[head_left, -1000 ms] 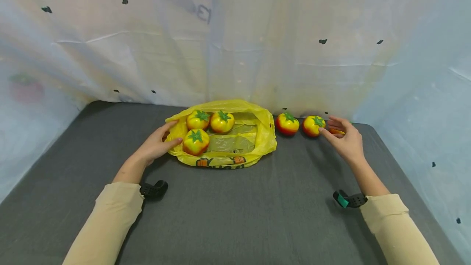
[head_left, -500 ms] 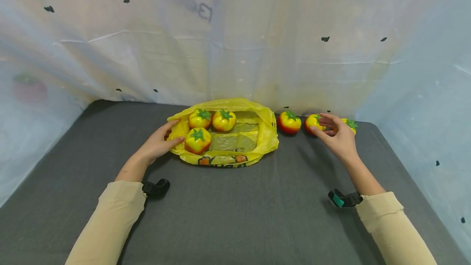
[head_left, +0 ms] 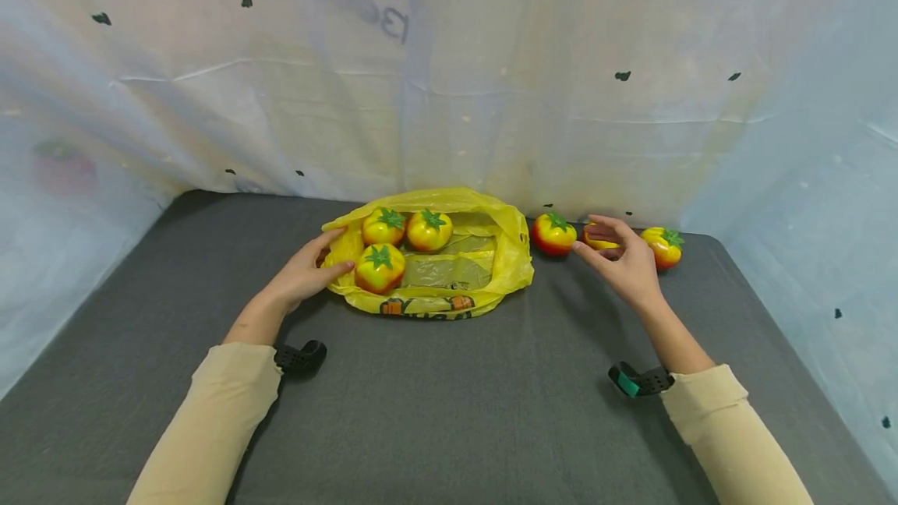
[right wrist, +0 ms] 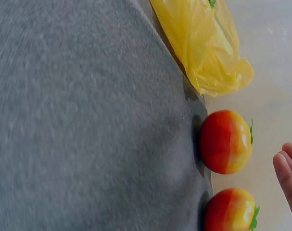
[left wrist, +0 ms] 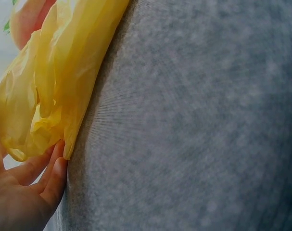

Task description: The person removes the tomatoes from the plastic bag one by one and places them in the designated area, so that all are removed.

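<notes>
A yellow plastic bag (head_left: 515, 259) lies spread with its mouth upward on the dark table. Inside its left half sit three red-and-yellow tomatoes with green tops, the front one (head_left: 380, 270) nearest the thumb. My left hand (head_left: 300, 277) grips the bag's left edge, thumb over the rim and fingers outside. To the right of the bag stand a near tomato (head_left: 554, 235), a middle one partly hidden by my hand, and a far tomato (head_left: 661, 248). My right hand (head_left: 627, 265) hovers over the middle one, fingers apart; in the right wrist view its fingertips (right wrist: 286, 175) hold nothing.
Whitish sheeting (head_left: 463, 100) with dark spots hangs right behind the bag and tomatoes, and at both sides. Dark grey cloth (head_left: 456, 396) covers the table. A black strap sits on each wrist.
My right hand has moved left from beside the far tomato to over the middle one, uncovering the far tomato. The left hand keeps its place on the bag.
</notes>
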Demonstrator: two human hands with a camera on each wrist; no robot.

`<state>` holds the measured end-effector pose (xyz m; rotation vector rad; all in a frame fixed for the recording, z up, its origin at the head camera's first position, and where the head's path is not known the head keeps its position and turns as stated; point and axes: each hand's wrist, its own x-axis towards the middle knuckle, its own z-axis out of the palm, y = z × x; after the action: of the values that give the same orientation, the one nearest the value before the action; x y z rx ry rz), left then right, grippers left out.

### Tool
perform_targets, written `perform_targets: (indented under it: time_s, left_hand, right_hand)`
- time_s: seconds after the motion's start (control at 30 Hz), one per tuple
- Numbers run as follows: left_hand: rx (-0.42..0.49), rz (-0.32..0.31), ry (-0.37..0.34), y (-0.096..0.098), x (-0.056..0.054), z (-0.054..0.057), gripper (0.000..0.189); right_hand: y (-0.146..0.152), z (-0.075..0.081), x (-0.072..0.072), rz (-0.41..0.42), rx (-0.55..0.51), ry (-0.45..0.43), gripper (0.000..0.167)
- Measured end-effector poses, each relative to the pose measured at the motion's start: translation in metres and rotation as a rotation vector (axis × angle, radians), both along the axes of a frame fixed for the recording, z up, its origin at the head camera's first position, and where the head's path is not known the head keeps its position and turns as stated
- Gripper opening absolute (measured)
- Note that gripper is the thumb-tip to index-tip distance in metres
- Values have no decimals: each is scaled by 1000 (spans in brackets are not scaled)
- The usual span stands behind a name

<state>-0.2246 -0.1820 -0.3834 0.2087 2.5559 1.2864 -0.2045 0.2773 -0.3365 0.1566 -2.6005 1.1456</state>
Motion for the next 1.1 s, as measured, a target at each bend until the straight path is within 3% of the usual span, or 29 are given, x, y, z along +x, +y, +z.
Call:
perform_targets:
  time_s: [0.53, 0.83, 1.1]
  left_hand:
    - [7, -3, 11, 0, 0, -1, 71]
    - [12, 0, 9, 0, -1, -1, 71]
    - [15, -4, 10, 0, 0, -1, 71]
  right_hand:
    - [-27, -7, -8, 63, -79, -9, 52]
    - [-52, 9, 5, 129, -114, -22, 49]
    - [-57, -13, -6, 160, -121, -40, 50]
